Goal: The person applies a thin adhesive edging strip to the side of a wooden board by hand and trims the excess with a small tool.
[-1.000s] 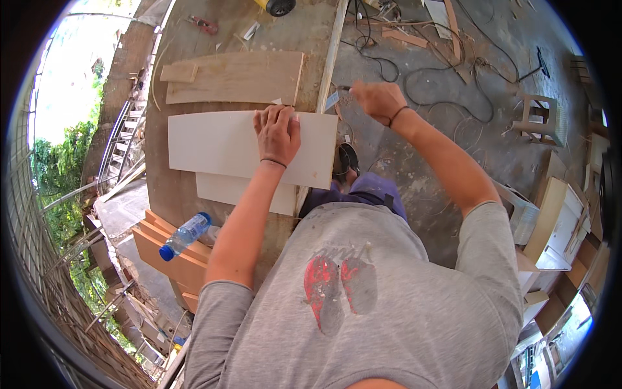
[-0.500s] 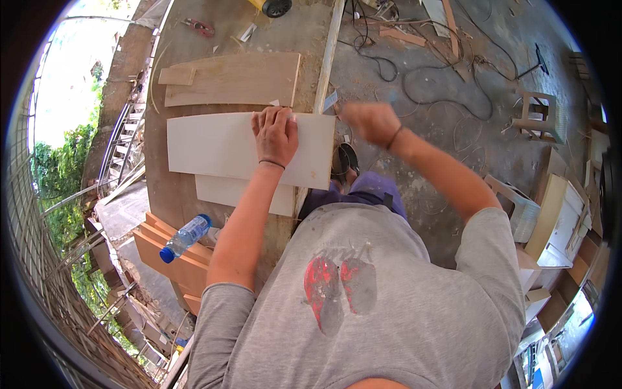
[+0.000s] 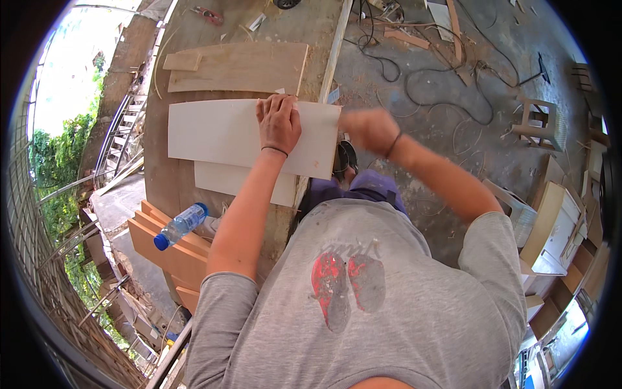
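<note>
A long white board (image 3: 214, 129) lies across the workbench, over a second white board (image 3: 243, 181) that shows along its near edge. My left hand (image 3: 280, 123) presses on the upper board, its fingers bent over the far edge. Just off the board's right end is my right hand (image 3: 370, 129), smeared by motion. Its fingers look closed; anything inside them is hidden. Beyond the white boards rests a bare brown wooden board (image 3: 246, 68) with a small wood piece (image 3: 183, 61) on its left end.
A water bottle (image 3: 181, 225) lies on stacked brown boards (image 3: 162, 243) at the left. Red-handled pliers (image 3: 208, 15) sit on the far bench. Black cable (image 3: 447, 104) and wood scraps litter the floor at right, near a stool frame (image 3: 541, 123).
My right hand has shifted slightly toward me, still beside the board's right end. My left hand keeps its hold. The whole view has tilted a little, so bench things appear higher.
</note>
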Demonstrator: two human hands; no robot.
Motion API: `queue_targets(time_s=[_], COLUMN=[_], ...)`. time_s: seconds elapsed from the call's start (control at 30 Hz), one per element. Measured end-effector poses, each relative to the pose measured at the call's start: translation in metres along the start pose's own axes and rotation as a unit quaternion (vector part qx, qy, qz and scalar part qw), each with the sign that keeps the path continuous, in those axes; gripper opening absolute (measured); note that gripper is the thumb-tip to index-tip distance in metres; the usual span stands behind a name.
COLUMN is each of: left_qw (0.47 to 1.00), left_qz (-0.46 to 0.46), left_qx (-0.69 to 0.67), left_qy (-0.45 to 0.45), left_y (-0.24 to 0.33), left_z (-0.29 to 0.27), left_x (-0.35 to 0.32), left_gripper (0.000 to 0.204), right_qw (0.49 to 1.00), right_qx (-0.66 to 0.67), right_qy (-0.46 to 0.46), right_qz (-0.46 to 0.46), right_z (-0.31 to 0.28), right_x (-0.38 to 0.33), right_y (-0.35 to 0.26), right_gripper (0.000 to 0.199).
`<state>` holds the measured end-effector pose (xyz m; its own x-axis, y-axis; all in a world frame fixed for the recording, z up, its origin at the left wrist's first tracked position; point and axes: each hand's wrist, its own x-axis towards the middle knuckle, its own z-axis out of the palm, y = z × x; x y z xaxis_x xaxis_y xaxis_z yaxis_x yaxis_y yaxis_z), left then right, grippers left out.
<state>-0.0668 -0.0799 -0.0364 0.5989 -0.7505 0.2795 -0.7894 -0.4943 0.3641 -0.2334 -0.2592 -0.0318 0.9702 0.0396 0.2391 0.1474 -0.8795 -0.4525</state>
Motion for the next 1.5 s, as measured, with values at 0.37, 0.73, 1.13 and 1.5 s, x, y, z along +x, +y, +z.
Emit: queue_targets(time_s=[0.37, 0.73, 1.13, 1.5], left_qw=[1.000, 1.000, 1.000, 1.000], left_qz=[-0.011, -0.010, 0.003, -0.001], left_qx=[-0.004, 0.004, 0.005, 0.004], left_qy=[-0.010, -0.018, -0.004, -0.006], left_y=[0.001, -0.002, -0.001, 0.001], left_z=[-0.001, 0.002, 0.002, 0.001], left_x=[-0.002, -0.004, -0.004, -0.004], left_gripper=[0.021, 0.022, 0.023, 0.023], right_qw=[0.995, 0.990, 0.997, 0.971], right_qx=[-0.022, -0.066, 0.051, 0.048], right_qy=[0.015, 0.038, -0.016, 0.108], right_qz=[0.097, 0.119, 0.064, 0.209], right_z=[-0.013, 0.010, 0.019, 0.027], right_x=[0.020, 0.000, -0.018, -0.038], right_y=[0.021, 0.014, -0.008, 0.024], right_gripper=[0.013, 0.011, 0.019, 0.022])
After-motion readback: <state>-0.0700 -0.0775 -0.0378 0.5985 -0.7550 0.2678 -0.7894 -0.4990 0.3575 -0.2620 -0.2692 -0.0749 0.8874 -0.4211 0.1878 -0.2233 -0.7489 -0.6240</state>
